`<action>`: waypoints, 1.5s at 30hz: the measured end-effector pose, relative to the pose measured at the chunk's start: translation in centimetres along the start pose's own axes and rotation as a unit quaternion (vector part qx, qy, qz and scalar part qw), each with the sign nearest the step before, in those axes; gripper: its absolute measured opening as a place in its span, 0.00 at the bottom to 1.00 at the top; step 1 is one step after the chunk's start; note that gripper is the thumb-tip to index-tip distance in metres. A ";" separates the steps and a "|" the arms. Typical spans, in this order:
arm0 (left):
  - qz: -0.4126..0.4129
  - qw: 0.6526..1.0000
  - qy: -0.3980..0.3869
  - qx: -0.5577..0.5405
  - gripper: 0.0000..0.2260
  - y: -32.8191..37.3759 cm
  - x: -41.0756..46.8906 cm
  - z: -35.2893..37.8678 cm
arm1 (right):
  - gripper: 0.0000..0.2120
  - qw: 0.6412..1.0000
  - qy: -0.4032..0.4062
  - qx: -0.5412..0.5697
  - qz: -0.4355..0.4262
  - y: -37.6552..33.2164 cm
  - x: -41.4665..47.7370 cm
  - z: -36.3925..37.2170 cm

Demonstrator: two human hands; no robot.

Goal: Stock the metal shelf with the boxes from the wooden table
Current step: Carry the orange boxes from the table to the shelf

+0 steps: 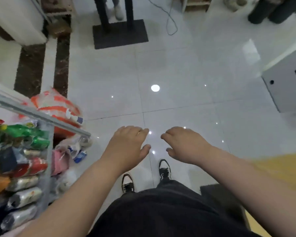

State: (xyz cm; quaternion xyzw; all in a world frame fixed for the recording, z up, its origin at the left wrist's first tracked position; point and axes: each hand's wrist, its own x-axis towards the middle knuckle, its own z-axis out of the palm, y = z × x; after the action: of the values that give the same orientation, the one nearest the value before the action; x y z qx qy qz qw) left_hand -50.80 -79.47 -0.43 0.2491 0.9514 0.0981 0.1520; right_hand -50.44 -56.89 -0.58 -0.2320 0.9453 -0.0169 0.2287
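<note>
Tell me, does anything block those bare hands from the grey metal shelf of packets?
Nothing visible does. The left hand and right hand hang empty over white tiled floor; the grey metal shelf stands to their left, with only plastic bags at its end. No boxes show.

We can read no word, brand or number anywhere — the view is too blurred. The coloured packets (pixel 26 165) on the metal shelf (pixel 41 115) and the orange-and-white bag (pixel 55 104) near it carry print, but we cannot make it out.
</note>
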 end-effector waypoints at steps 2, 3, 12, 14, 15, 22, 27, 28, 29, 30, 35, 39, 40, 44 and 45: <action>0.075 0.997 -0.013 0.001 0.27 1.7 0.9 0.3 | 0.19 0.996 0.022 0.039 0.083 0.1 -3.8 1.4; 0.109 0.994 -0.019 0.008 0.28 2.6 1.1 0.5 | 0.19 0.989 0.033 0.066 0.130 -0.3 -5.9 2.3; 0.348 0.927 -0.108 0.083 0.28 14.2 -1.6 4.5 | 0.24 0.847 0.097 0.265 0.451 -8.7 -24.9 12.7; 0.400 0.902 -0.122 0.104 0.27 17.8 -2.9 5.4 | 0.24 0.820 0.111 0.275 0.489 -10.3 -28.6 14.5; 0.425 0.889 -0.127 0.116 0.27 19.6 -3.6 6.0 | 0.24 0.805 0.120 0.280 0.509 -10.9 -30.3 15.4; 0.496 0.848 -0.124 0.141 0.23 31.8 -8.1 10.0 | 0.19 0.744 0.147 0.314 0.571 -11.8 -42.2 21.4; 0.492 0.855 -0.111 0.124 0.26 39.1 -10.5 13.4 | 0.18 0.729 0.148 0.326 0.583 -10.1 -49.5 25.2; 0.491 0.855 -0.112 0.122 0.26 40.3 -10.8 13.9 | 0.19 0.728 0.150 0.328 0.583 -9.6 -50.7 25.8; 0.490 0.856 -0.112 0.120 0.27 41.4 -11.0 14.3 | 0.20 0.725 0.152 0.330 0.585 -9.2 -51.8 26.3; 0.490 0.857 -0.111 0.117 0.27 42.5 -11.1 14.6 | 0.20 0.722 0.153 0.331 0.588 -8.7 -52.9 26.8; 0.478 0.864 -0.104 0.122 0.28 45.7 -10.1 14.9 | 0.20 0.705 0.171 0.341 0.598 -5.7 -55.7 28.0; 0.450 0.876 -0.111 0.131 0.23 46.8 -6.6 14.9 | 0.20 0.700 0.194 0.342 0.596 -1.9 -55.8 27.7; 0.444 0.880 -0.112 0.128 0.22 47.2 -5.4 15.0 | 0.19 0.694 0.202 0.344 0.599 -0.8 -55.7 27.6; 0.435 0.886 -0.107 0.115 0.21 50.1 0.2 15.1 | 0.19 0.674 0.211 0.355 0.613 4.0 -55.2 26.6; 0.435 0.886 -0.110 0.114 0.20 51.2 1.8 15.1 | 0.20 0.666 0.212 0.358 0.619 5.4 -55.1 26.2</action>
State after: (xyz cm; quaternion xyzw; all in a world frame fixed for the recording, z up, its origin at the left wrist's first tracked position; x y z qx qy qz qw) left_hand -24.47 -33.06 -1.52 0.6632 0.7292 0.0169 0.1679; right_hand 2.20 -25.54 -1.39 0.5160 0.8158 -0.2570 0.0456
